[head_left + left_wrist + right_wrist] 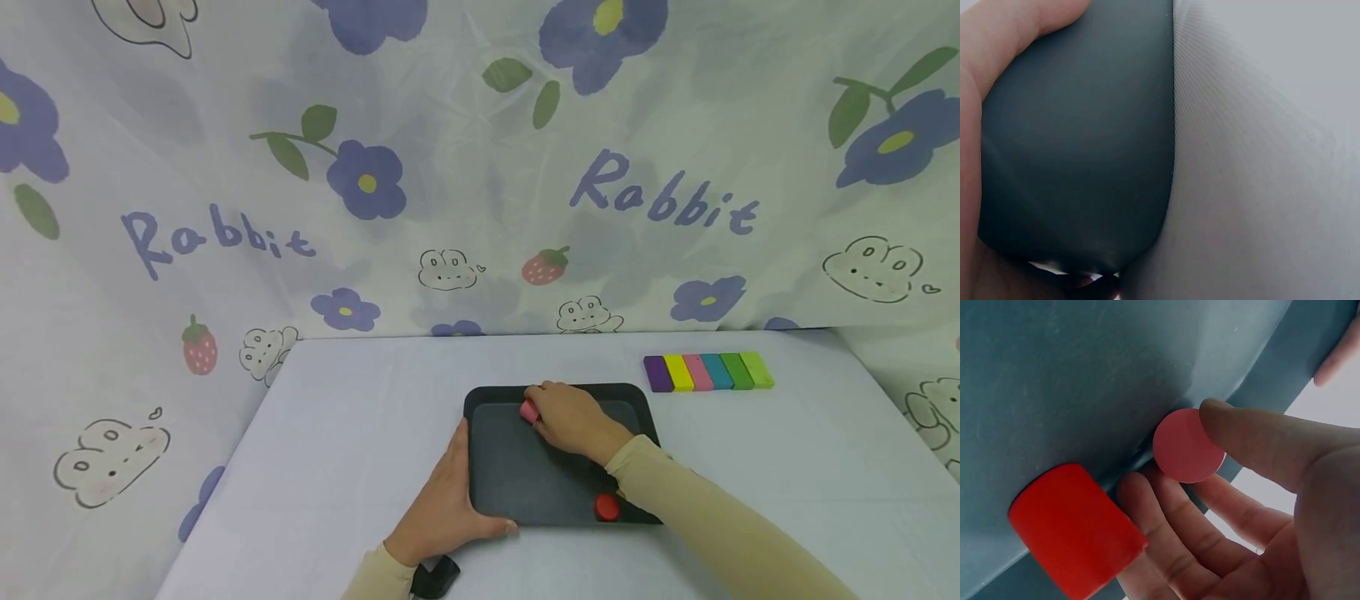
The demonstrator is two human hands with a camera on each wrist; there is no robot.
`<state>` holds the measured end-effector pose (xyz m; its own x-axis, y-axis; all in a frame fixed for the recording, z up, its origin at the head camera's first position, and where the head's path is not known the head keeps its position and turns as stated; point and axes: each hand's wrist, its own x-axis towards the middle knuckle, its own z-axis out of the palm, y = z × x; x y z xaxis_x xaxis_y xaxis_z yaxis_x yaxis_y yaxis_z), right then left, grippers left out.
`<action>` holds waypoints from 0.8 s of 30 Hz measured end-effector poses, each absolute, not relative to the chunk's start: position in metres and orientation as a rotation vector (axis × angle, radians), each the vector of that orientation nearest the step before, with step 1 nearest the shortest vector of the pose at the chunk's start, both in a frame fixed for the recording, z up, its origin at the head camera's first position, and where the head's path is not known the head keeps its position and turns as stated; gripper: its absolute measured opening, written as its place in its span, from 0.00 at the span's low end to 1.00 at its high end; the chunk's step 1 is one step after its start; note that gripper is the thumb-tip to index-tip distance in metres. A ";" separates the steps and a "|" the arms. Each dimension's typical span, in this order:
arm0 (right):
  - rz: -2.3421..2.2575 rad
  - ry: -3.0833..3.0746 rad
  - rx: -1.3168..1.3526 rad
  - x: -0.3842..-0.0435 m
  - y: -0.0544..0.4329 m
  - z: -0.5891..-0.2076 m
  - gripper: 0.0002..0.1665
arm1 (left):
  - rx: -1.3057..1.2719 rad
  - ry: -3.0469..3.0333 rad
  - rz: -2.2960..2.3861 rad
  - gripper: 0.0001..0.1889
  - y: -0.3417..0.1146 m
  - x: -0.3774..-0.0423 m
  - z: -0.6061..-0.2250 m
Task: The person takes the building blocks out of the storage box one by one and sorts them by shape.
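Observation:
A dark grey rectangular tray (517, 475) lies on the white table. Between thumb and fingers, my right hand (570, 417) pinches a pink cylinder (529, 411) over the tray's far part; its round end (1188, 447) faces the right wrist camera. A red cylinder (607, 507) stands in the tray's near right corner, and its red side (1079, 528) shows in the right wrist view. My left hand (450, 508) rests against the tray's near left corner, fingers along the left side and thumb along the front edge. The dark tray wall (1085, 125) fills much of the left wrist view.
Several coloured blocks (708, 372) stand in a row at the table's back right, from purple to light green. A small yellow thing (620, 493) shows partly beneath the right sleeve. A cloth with flowers and rabbits (450, 192) hangs behind the table. A black device (435, 577) sits by the left wrist.

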<state>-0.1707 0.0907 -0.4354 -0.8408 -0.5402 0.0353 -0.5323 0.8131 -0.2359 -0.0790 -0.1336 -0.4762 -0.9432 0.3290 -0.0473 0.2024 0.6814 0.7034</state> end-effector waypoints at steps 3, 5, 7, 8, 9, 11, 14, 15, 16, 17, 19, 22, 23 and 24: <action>-0.384 2.949 -0.883 -0.171 0.090 -0.435 0.22 | 0.435 2.723 1.117 0.78 -0.133 -0.078 -0.476; -0.404 2.945 -0.891 -0.171 0.089 -0.435 0.22 | 0.441 2.725 1.127 0.78 -0.133 -0.078 -0.476; -0.420 2.946 -0.895 -0.171 0.089 -0.436 0.20 | 0.447 2.728 1.131 0.78 -0.133 -0.078 -0.476; -0.430 2.946 -0.894 -0.172 0.089 -0.436 0.19 | 0.449 2.728 1.132 0.78 -0.133 -0.078 -0.476; -0.432 2.947 -0.893 -0.172 0.089 -0.437 0.18 | 0.450 2.730 1.131 0.79 -0.133 -0.078 -0.477; -0.429 2.949 -0.882 -0.172 0.089 -0.438 0.17 | 0.454 2.732 1.132 0.79 -0.133 -0.078 -0.477; -0.435 2.950 -0.863 -0.173 0.090 -0.438 0.16 | 0.458 2.736 1.136 0.79 -0.133 -0.078 -0.478; -0.440 2.950 -0.856 -0.173 0.091 -0.437 0.17 | 0.458 2.739 1.134 0.79 -0.133 -0.078 -0.478; -0.451 2.949 -0.847 -0.172 0.091 -0.436 0.17 | 0.461 2.741 1.134 0.79 -0.133 -0.078 -0.478; -0.464 2.948 -0.832 -0.172 0.091 -0.435 0.17 | 0.464 2.745 1.134 0.79 -0.133 -0.079 -0.478; -0.486 2.953 -0.810 -0.172 0.093 -0.433 0.17 | 0.468 2.751 1.128 0.79 -0.134 -0.079 -0.478; -0.511 2.964 -0.788 -0.171 0.095 -0.428 0.19 | 0.475 2.756 1.124 0.79 -0.133 -0.078 -0.478; -0.518 2.967 -0.786 -0.171 0.095 -0.427 0.19 | 0.473 2.755 1.120 0.79 -0.133 -0.078 -0.477; -0.524 2.971 -0.787 -0.170 0.096 -0.426 0.20 | 0.476 2.755 1.120 0.79 -0.133 -0.078 -0.477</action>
<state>-0.1702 0.0962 -0.4256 -0.8723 -0.4850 0.0622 -0.4770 0.8160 -0.3264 -0.0780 -0.1331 -0.4772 -0.9419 0.3359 -0.0010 0.2400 0.6749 0.6978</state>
